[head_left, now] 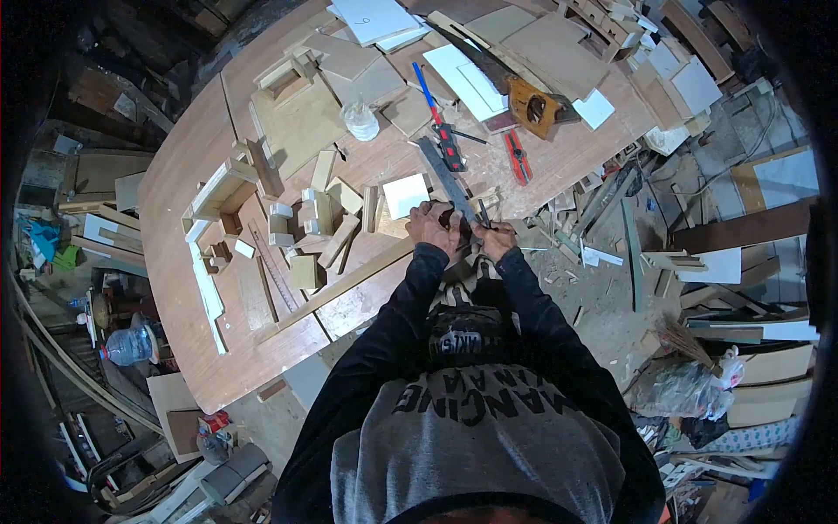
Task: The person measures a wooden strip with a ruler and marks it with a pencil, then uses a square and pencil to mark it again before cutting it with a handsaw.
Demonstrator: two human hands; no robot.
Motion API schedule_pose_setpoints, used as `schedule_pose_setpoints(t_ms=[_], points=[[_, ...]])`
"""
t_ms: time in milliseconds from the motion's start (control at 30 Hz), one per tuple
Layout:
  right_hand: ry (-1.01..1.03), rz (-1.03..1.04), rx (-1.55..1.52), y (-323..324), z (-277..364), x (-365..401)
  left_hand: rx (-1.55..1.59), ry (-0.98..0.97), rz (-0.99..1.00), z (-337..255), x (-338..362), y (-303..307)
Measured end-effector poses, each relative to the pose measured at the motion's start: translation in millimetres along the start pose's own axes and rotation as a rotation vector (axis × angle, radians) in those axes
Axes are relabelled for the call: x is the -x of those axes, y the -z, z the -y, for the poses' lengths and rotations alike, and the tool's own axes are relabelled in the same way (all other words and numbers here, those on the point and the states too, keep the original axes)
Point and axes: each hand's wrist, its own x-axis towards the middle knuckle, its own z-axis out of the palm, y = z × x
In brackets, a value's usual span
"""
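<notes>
A long grey flat bar (445, 175), which looks like a metal strip or straightedge, lies slanting at the table's near edge. My left hand (432, 229) is at its near end with fingers bent over it and over the work beneath, which the hand mostly hides. Close beside it, my right hand (495, 240) pinches a thin dark pencil-like stick (484, 210) that points away from me. A white square piece (406, 196) lies just beyond my left hand. Small wood offcuts (489, 199) are near my right fingertips.
Wood blocks (304, 272) and a long wooden strip (349, 284) lie to the left. Beyond are a red-and-black tool (448, 147), a red utility knife (517, 158), a handsaw (531, 106) and a clear plastic cup (360, 120). Scraps litter the floor at right.
</notes>
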Motion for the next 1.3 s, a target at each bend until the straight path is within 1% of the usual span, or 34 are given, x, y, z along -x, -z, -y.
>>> schedule_pose_setpoints(t_ms=[67, 100, 167, 200, 267, 300, 367, 400, 467, 500, 567, 600, 667, 700, 733, 767, 800, 833, 867, 900, 933, 967, 1000, 1067, 1100, 1167, 1233, 1300], points=[[0.020, 0.035, -0.093, -2.8, -30.8, -13.1, 0.013, 0.005, -0.002, 0.0, -0.4, -0.1], [0.019, 0.034, -0.092, 5.2, -12.3, -5.7, 0.015, 0.014, 0.000, 0.1, -0.2, -0.4], [-0.121, 0.089, -0.090, 30.8, 63.3, 23.5, 0.017, 0.024, 0.005, 1.7, -0.1, -1.6], [-0.123, 0.088, -0.089, 31.5, 75.6, 29.5, 0.037, 0.005, -0.009, 3.8, -0.1, -3.2], [0.054, -0.097, 0.029, 31.4, 92.6, 36.9, 0.054, -0.013, -0.024, 8.2, -1.0, -6.4], [0.053, -0.095, 0.029, 35.1, 102.1, 38.9, 0.041, -0.013, -0.007, 10.8, -1.0, -8.1], [-0.096, 0.153, -0.154, 44.5, 124.3, 41.6, 0.027, -0.014, 0.010, 9.3, -1.0, -6.8], [-0.096, 0.154, -0.154, 50.1, 143.7, 47.7, 0.030, 0.007, 0.008, 4.4, -1.1, -3.4], [-0.158, 0.202, -0.320, 55.9, 176.7, 61.1, 0.032, 0.029, 0.007, 3.2, 0.2, -2.6], [-0.159, 0.201, -0.319, 53.7, 170.8, 60.4, 0.011, 0.013, -0.007, 4.9, 0.5, -5.0], [-0.143, 0.080, -0.292, 44.5, 149.2, 55.7, -0.009, -0.002, -0.021, 1.7, 0.4, -4.7], [-0.143, 0.081, -0.292, 44.4, 141.6, 53.1, -0.019, 0.034, -0.008, -4.2, -0.1, -0.8], [-0.165, 0.199, -0.264, 51.1, 124.3, 45.8, -0.028, 0.074, 0.002, -2.8, 0.2, -2.3], [-0.165, 0.201, -0.262, 49.8, 106.5, 38.7, -0.061, 0.025, -0.026, 4.9, 0.7, -10.0], [-0.148, 0.252, -0.319, 46.1, 83.0, 30.2, -0.094, -0.026, -0.052, 9.3, 1.4, -14.7], [-0.129, 0.303, -0.377, 43.4, 69.7, 25.2, -0.093, -0.027, -0.052, 7.9, 0.8, -14.0], [-0.129, 0.302, -0.377, 40.5, 68.9, 26.1, -0.070, 0.028, -0.016, 5.6, 0.0, -12.0], [0.029, 0.237, -0.308, 35.6, 68.4, 27.8, -0.047, 0.083, 0.020, 3.5, -1.0, -9.5], [0.186, 0.171, -0.239, 32.6, 67.9, 28.4, -0.047, 0.082, 0.019, 1.9, -2.4, -6.9], [0.186, 0.171, -0.239, 32.4, 69.1, 27.6, -0.038, 0.090, 0.058, 2.0, -3.3, -5.6], [0.114, 0.204, -0.257, 32.5, 70.3, 26.0, -0.029, 0.098, 0.096, 1.8, -3.6, -4.7], [0.042, 0.236, -0.275, 32.6, 71.5, 24.7, -0.029, 0.097, 0.097, 1.8, -3.5, -5.0], [0.042, 0.235, -0.275, 32.2, 71.6, 24.9, -0.062, 0.073, 0.067, 1.9, -2.7, -5.7], [0.354, 0.183, -0.218, 30.7, 72.2, 25.2, -0.095, 0.048, 0.036, 2.6, -1.5, -6.2], [0.355, 0.183, -0.218, 29.1, 66.9, 23.4, -0.100, 0.052, 0.051, 0.2, -1.5, -3.5], [0.134, 0.191, -0.235, 25.6, 56.3, 19.4, -0.104, 0.055, 0.065, -0.6, -1.4, -3.8], [0.120, 0.180, -0.222, 22.1, 49.4, 17.0, -0.049, 0.025, -0.009, 3.4, 0.1, -8.9], [0.107, 0.170, -0.210, 18.5, 42.6, 14.9, 0.006, 0.004, 0.029, 6.2, 1.6, -6.9]])
